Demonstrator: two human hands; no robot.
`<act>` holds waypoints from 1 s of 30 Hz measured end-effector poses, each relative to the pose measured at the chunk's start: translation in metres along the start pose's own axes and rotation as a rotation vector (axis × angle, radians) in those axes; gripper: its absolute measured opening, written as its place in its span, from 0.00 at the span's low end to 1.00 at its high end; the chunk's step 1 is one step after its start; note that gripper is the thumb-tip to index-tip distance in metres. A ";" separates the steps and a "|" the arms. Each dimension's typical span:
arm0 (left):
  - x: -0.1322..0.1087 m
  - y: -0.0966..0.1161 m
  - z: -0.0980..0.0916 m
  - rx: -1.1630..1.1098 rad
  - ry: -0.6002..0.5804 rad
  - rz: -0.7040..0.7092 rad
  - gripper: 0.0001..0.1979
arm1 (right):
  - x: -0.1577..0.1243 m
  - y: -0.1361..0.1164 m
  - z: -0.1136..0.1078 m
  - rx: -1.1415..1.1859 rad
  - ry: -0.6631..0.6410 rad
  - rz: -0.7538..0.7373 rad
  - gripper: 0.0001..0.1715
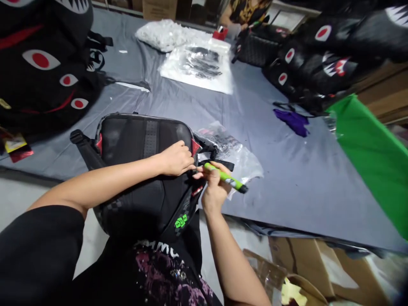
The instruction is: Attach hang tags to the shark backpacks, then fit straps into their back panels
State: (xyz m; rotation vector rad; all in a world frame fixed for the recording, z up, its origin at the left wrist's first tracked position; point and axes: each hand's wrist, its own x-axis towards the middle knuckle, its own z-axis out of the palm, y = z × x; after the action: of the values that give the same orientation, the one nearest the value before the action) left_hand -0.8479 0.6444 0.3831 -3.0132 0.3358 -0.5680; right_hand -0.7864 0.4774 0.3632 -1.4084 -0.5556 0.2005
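A black backpack (140,170) lies back-side up at the near edge of a grey table (287,178), hanging partly over the edge toward me. My left hand (177,158) is closed and pinches the backpack's right side by a red corner patch. My right hand (214,187) is closed around a green lighter-like tool (225,177), its tip held close to the spot my left hand pinches. A black strap (219,163) runs out from under both hands.
A crumpled clear plastic bag (237,155) lies right of the backpack. Piles of black shark-face backpacks (44,72) (321,55) stand at left and back right. Plastic bags (200,63), a purple scrap (295,121), green cloth (372,157), cardboard boxes (306,263) below. Another person (244,12) sits opposite.
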 end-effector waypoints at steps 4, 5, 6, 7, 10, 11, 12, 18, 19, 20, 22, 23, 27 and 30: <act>-0.026 0.008 -0.005 0.059 0.189 0.035 0.16 | -0.021 0.025 -0.001 -0.107 -0.025 0.085 0.18; -0.033 0.008 -0.006 0.066 0.235 0.030 0.15 | -0.024 0.029 -0.002 -0.146 -0.014 0.078 0.17; -0.038 0.008 -0.005 0.068 0.273 0.021 0.15 | -0.026 0.033 -0.003 -0.173 0.002 0.058 0.17; -0.043 0.008 -0.004 0.064 0.302 0.010 0.14 | -0.027 0.035 -0.002 -0.190 0.017 0.031 0.16; -0.048 0.006 0.003 0.035 0.343 0.003 0.13 | -0.028 0.038 0.004 -0.246 0.015 -0.069 0.14; -0.048 0.005 0.005 0.025 0.349 0.004 0.13 | -0.028 0.038 0.006 -0.273 0.003 -0.097 0.13; -0.048 0.004 0.007 0.018 0.355 0.006 0.13 | -0.028 0.038 0.009 -0.302 -0.006 -0.124 0.13; -0.050 0.001 0.012 0.015 0.370 0.011 0.14 | -0.023 0.031 0.012 -0.463 -0.098 -0.285 0.11; -0.050 0.001 0.013 0.016 0.371 0.008 0.14 | -0.022 0.030 0.012 -0.481 -0.107 -0.299 0.11; -0.050 0.001 0.014 0.016 0.374 0.007 0.14 | -0.022 0.029 0.012 -0.492 -0.102 -0.310 0.11; -0.051 0.001 0.016 0.012 0.383 0.007 0.14 | -0.021 0.028 0.013 -0.505 -0.083 -0.330 0.10; -0.052 0.000 0.017 0.003 0.381 0.005 0.14 | -0.021 0.028 0.014 -0.510 -0.080 -0.333 0.10; -0.054 0.000 0.020 -0.053 0.304 -0.030 0.16 | -0.023 0.029 0.014 -0.527 -0.091 -0.302 0.11; -0.054 0.000 0.021 -0.050 0.268 -0.031 0.16 | -0.025 0.029 0.014 -0.532 -0.088 -0.295 0.11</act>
State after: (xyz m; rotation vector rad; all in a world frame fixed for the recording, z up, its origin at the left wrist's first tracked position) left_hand -0.8897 0.6571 0.3448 -2.9953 0.3198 -0.9842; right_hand -0.8084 0.4832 0.3295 -1.8104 -0.9278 -0.1353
